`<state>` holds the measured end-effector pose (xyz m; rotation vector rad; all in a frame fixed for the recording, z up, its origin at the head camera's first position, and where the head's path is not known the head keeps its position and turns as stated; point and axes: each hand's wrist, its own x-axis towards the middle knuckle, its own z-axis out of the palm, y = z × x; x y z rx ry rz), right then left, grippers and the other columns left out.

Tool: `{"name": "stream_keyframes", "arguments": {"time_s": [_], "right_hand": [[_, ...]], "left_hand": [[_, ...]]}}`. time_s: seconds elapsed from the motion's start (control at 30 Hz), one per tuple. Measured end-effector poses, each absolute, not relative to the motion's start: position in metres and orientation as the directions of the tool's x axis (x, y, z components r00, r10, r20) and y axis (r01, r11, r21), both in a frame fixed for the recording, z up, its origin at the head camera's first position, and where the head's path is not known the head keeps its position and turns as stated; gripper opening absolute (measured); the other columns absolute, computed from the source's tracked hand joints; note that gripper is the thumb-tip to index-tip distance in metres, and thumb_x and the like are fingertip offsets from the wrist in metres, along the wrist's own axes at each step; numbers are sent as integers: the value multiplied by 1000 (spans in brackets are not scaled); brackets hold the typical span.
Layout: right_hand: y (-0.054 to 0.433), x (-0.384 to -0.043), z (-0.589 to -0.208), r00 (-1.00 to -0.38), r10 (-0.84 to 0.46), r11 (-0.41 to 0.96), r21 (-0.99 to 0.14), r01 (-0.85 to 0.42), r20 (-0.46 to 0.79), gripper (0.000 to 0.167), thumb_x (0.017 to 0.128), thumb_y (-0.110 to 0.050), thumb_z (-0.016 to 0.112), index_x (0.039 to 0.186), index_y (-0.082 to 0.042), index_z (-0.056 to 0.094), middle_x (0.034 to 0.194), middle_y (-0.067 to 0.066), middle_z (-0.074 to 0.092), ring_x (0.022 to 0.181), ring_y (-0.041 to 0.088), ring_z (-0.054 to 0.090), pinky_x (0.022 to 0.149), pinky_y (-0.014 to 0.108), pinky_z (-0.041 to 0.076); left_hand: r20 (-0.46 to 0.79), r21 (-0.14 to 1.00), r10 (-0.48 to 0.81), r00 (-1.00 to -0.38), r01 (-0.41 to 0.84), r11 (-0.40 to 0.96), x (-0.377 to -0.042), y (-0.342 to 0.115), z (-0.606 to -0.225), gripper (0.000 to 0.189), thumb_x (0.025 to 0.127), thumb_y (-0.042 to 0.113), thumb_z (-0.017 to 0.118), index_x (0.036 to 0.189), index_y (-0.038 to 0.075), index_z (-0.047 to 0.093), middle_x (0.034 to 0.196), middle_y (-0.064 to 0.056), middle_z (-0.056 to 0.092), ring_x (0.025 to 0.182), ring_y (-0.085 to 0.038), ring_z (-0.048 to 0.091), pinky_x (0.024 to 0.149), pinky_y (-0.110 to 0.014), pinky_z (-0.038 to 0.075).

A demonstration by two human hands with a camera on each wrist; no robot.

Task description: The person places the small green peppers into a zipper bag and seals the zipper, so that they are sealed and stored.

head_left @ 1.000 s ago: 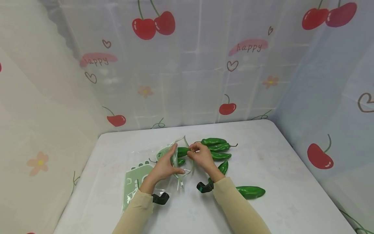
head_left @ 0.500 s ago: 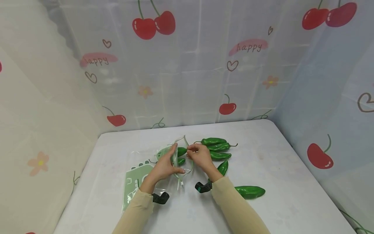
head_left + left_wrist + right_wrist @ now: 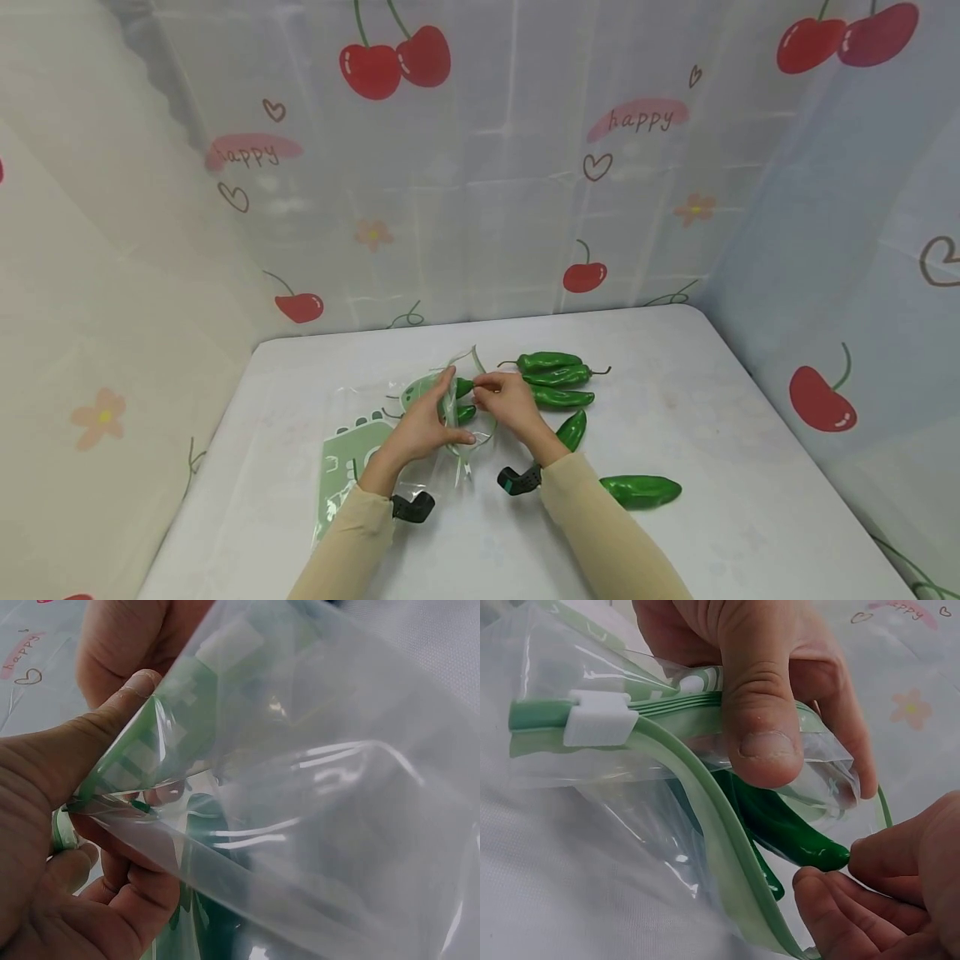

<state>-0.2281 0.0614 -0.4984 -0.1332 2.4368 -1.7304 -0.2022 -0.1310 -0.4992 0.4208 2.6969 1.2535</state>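
Note:
A clear zip bag with a pale green print and green seal strips lies on the table, its mouth facing right. My left hand grips it at the mouth, thumb over the seal strip and fingers on the far side, keeping the mouth spread. A glossy green chili pepper is mostly inside, its tip sticking out of the opening. My right hand pinches that tip between thumb and fingers. Another green pepper is beside it in the bag. The white slider sits at one end of the seal.
Several loose green peppers lie right of the bag, close behind and under the right hand. One larger pepper lies nearer, beside the right sleeve. The white table is enclosed by printed curtains.
My right hand has moved left, sliding the pepper deeper into the bag, so less of it shows outside. The left hand and the bag's mouth have stayed in place.

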Motion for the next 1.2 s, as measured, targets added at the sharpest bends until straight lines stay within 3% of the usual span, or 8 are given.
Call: {"name": "stream_keyframes", "arguments": {"time_s": [0.07,0.2,0.37,0.53,0.8,1.07,1.2], "right_hand": [[61,-228,-498,-981,-180,330,-944,12,-76,28,100,-10,62,124,-2,72,116,17,75,94,18,75,84,32,61],[61,-227,-497,-974,-212,315,-949,13,-84,31,101,-11,60,129,-1,70,122,18,73,97,20,75,86,33,61],[64,-225,-498,-966,-238,291,-956,23,-96,34,103,-10,59,134,1,66,130,21,69,101,23,75,87,33,61],[66,-227,-500,-965,-239,294,-955,29,-103,36,104,-12,60,137,0,64,132,18,68,100,23,75,86,32,61],[72,-230,-501,-971,-221,334,-942,14,-93,31,102,-16,65,129,-2,70,120,13,74,92,18,76,82,34,61],[83,-222,-498,-966,-246,369,-929,-21,-76,28,101,-18,67,125,-4,73,113,10,76,91,17,75,82,36,60],[88,-219,-494,-962,-263,379,-925,-40,-66,28,101,-20,67,124,-5,73,115,8,76,94,18,75,84,39,59]], "left_hand": [[-8,766,308,-951,192,614,-202,-131,-499,125,70,38,96,167,20,19,170,-9,27,136,-30,51,105,-52,46],[-13,760,304,-953,188,622,-202,-131,-498,125,70,38,96,167,22,19,168,-11,32,113,-26,57,94,-47,47],[-22,754,299,-954,181,632,-202,-131,-498,124,71,37,96,167,27,17,166,-11,35,91,-21,58,86,-41,47],[-31,752,296,-955,173,637,-202,-132,-498,124,71,37,96,167,25,18,164,-10,40,70,-17,53,76,-36,46],[-33,753,287,-957,165,637,-202,-131,-498,124,72,35,96,167,30,17,165,-10,37,75,-18,54,81,-39,46],[-28,764,296,-955,170,622,-202,-131,-500,125,70,34,97,167,26,18,165,-12,37,72,-18,53,80,-38,46],[-24,757,281,-959,166,631,-202,-132,-499,125,70,34,97,167,26,19,166,-11,36,86,-20,56,87,-41,47]]}}
